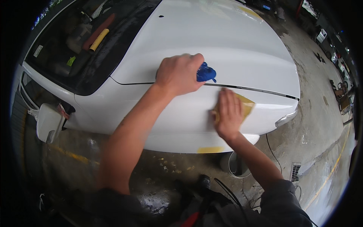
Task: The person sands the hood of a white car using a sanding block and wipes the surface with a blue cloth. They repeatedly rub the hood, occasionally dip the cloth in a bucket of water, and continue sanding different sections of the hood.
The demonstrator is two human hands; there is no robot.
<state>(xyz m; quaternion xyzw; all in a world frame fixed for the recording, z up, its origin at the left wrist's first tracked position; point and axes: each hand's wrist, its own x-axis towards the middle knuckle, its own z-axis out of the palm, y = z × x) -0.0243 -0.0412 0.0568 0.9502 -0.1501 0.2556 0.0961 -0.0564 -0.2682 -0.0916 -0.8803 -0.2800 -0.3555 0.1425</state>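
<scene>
Fingers of the left hand (179, 73) curl around a glossy, crumpled blue bundle (206, 72) near the seam (251, 89) between the white hood (230, 38) and fender (177, 109); whether the bundle touches the hood I cannot tell. A yellow sheet (247, 105) lies on the fender just below that seam, partly covered by the right hand (230, 114), whose fingers are straight, close together and laid flat. Both forearms (130, 128) slant up over the fender's lower edge, the right one beside a pale bucket (227, 163) on the floor (302, 132).
</scene>
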